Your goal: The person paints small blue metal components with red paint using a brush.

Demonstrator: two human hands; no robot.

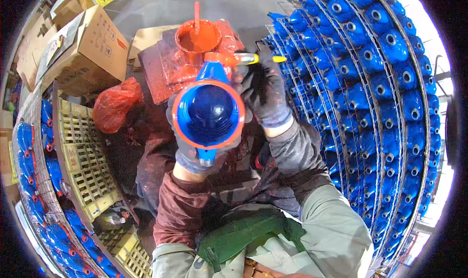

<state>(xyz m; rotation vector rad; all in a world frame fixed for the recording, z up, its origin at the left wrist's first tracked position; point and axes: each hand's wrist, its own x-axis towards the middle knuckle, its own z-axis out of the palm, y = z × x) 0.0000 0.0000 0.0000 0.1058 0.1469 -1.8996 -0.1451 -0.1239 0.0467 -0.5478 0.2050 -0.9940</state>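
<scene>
Head view: the gloved left hand (184, 144) holds a hollow blue fitting (208, 113) with a red rim at the centre, its fingers curled round the body, while the right hand (265, 90), at two o'clock of it, has its fingers closed narrowly on a yellow-handled brush (248, 58) whose red end appears to touch the fitting's twelve-o'clock neck. Beyond that neck stands a red-coated pot (178, 39); a red bag (117, 105) lies toward nine o'clock, and racked blue fittings (368, 56) fill two to four o'clock.
</scene>
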